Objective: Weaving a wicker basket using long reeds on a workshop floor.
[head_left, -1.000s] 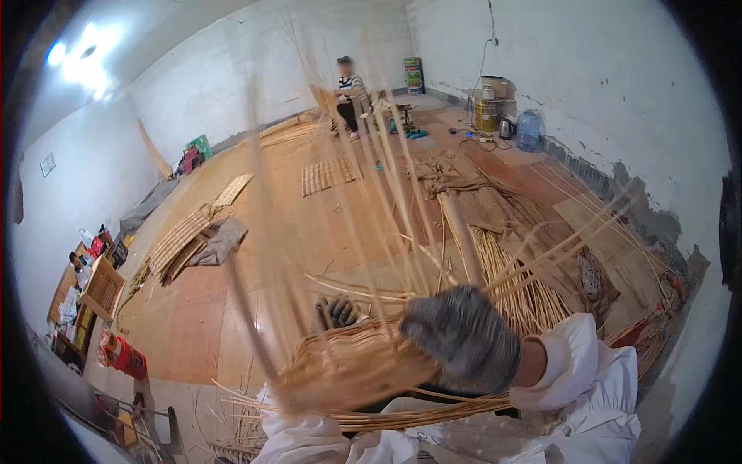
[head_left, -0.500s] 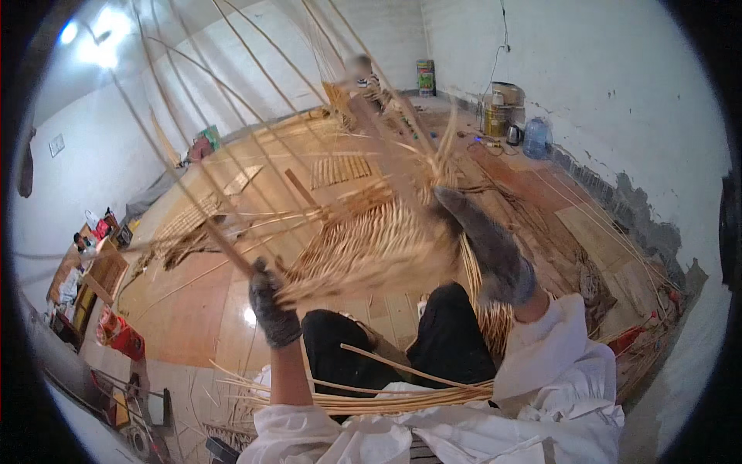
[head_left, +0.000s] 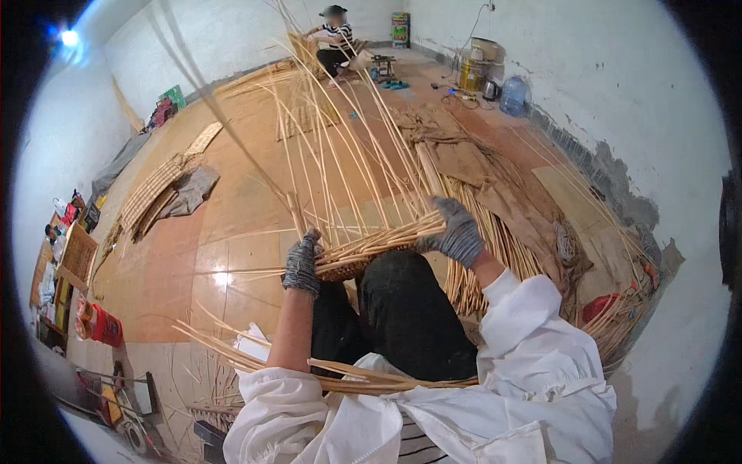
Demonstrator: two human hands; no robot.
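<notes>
A woven wicker piece (head_left: 348, 261) with long pale rods (head_left: 340, 178) standing up and away from me rests by my knees (head_left: 394, 309). My left hand (head_left: 301, 263), in a grey knit glove, is closed on its left end, beside an upright rod. My right hand (head_left: 456, 228), gloved likewise, grips its right end. Loose rods (head_left: 410, 384) lie across my lap over the white clothing.
Willow bundles and sacking (head_left: 479, 178) lie to the right, woven mats (head_left: 154, 197) to the left. Red bucket (head_left: 107, 329) and crates (head_left: 73, 255) stand at the left. A person (head_left: 336, 42) crouches at the back. Kettle (head_left: 491, 89) and water jug (head_left: 514, 97) stand by the right wall.
The woven piece has swung round and lowered toward my knees, its rods now pointing away. My left hand, partly hidden earlier, now holds the left end; my right hand has moved upward.
</notes>
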